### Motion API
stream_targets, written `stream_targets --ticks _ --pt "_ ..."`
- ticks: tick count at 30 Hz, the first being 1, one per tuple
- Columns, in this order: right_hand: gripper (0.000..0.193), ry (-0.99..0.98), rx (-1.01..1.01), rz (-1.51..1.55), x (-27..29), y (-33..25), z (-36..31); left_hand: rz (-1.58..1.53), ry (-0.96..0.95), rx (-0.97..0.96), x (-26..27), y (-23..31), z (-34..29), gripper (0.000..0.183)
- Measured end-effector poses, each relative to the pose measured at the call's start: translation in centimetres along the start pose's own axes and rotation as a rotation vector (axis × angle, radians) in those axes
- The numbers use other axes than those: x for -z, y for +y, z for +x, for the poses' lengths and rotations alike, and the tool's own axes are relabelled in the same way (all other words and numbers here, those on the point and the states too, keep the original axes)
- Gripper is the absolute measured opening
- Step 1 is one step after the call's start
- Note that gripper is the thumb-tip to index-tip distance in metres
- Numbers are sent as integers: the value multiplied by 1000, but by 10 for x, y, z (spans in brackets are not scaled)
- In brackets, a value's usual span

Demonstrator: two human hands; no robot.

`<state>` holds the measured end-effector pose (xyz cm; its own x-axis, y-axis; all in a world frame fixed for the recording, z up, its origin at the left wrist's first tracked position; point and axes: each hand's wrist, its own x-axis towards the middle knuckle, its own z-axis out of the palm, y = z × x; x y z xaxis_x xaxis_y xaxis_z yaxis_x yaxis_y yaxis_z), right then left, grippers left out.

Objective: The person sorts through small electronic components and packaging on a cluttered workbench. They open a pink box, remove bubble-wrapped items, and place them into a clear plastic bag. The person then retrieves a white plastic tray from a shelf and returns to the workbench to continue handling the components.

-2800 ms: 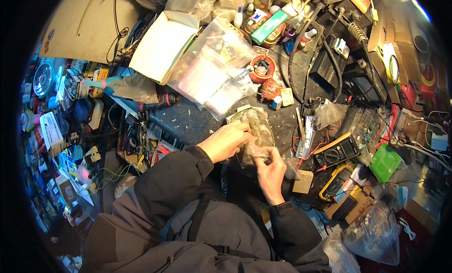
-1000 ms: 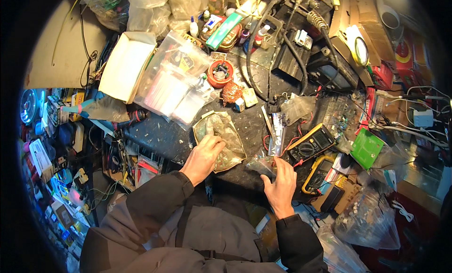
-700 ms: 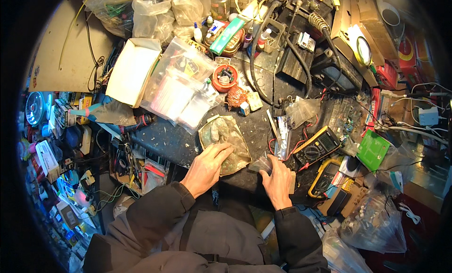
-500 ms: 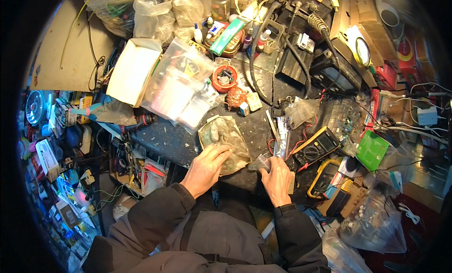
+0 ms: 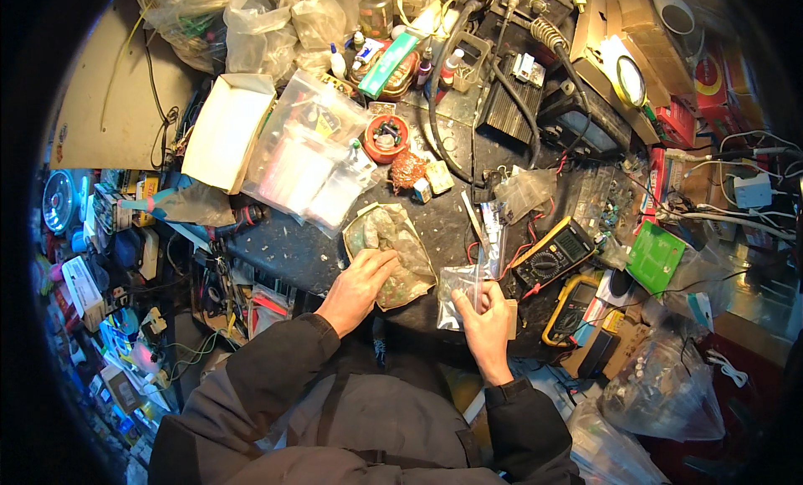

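In front of me lies a worn, squarish tan tray or packet (image 5: 427,266) with crumpled, cloudy plastic and small greenish bits in it. Over its near left part is my left hand (image 5: 361,288), fingers curled together at the tips. Whatever they may pinch is too small to make out. My right hand (image 5: 488,324) grips a small clear plastic bag (image 5: 458,288) between thumb and fingers, just right of the tray. The bag hangs over the bench's near edge and looks mostly flat. A tan card-like piece (image 5: 512,319) shows beside the right hand.
A black-and-yellow multimeter (image 5: 552,251) with red leads lies to the right, another yellow meter (image 5: 573,309) nearer. Clear bags (image 5: 314,163) and an open white box (image 5: 224,134) sit at the left. Behind stand a red round dish (image 5: 386,139), copper-coloured mesh (image 5: 407,171) and thick cables.
The small clear bag has come up and left in my right hand and now shows spread flat. My left hand has stayed over the tray. The whole view has shifted slightly.
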<state>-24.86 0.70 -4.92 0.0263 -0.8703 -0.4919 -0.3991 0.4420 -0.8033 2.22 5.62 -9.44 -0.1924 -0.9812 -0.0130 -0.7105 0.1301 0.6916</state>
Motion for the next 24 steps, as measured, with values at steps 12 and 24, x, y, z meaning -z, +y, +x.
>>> stream_targets --ticks 12,24 --pt "54 35 518 -447 -46 -17 5 -146 121 58 15 1 -6 42" --pt "32 21 691 -704 -70 4 32 -44 216 -210 37 27 3 42"
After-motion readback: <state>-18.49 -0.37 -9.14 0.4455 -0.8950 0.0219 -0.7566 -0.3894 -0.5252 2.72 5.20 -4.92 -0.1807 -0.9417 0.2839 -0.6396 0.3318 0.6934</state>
